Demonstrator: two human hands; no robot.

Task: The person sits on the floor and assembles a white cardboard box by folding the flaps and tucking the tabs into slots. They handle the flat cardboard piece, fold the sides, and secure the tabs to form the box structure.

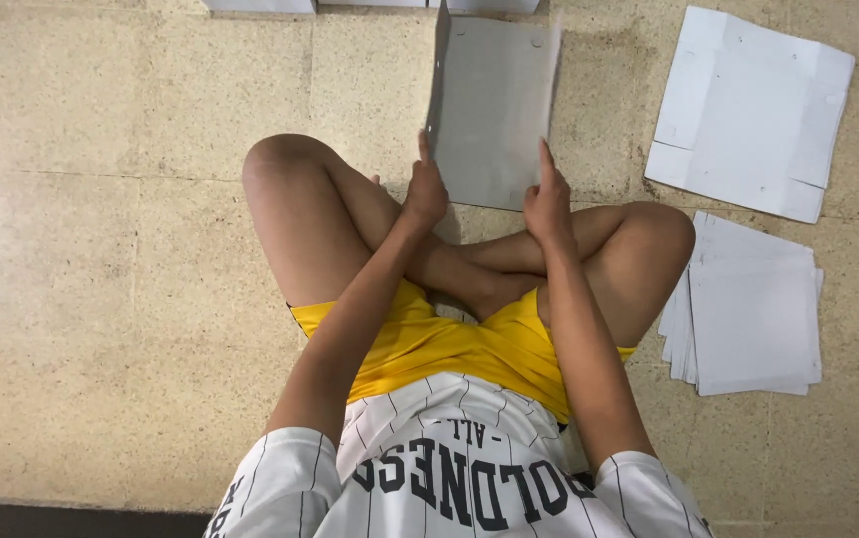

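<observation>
Head view, person sat cross-legged on tiled floor (101, 299), left hand (425, 189) and right hand (547, 199) gripped near corners of grey cardboard sheet (494, 100) at twelve o'clock, index fingers extended along its side edges, white sheet stack (753, 319) at three o'clock

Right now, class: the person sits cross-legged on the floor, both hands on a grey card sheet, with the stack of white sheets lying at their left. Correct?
Not quite. The head view shows the stack of white sheets at their right; the rest stands.
</observation>
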